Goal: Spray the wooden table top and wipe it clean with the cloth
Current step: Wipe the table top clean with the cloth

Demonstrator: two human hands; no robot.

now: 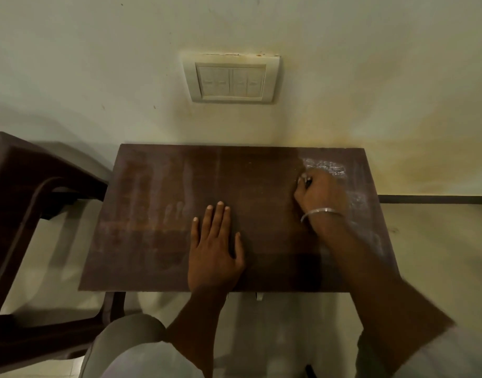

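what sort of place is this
Likely a plain room indoors, perhaps a home: a wooden table top stands against a painted wall, a switch panel above it, a brown plastic chair beside it.

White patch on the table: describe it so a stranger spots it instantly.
Find the dark wooden table top against the wall; go to its far right corner, just beyond the right hand. The white patch there is far brighter than the faint smears at left.

No legible text, label, brand or number. Switch plate (230, 79): faint marks on the rockers, too blurred to read. Wooden table top (152, 241): whitish smears only.
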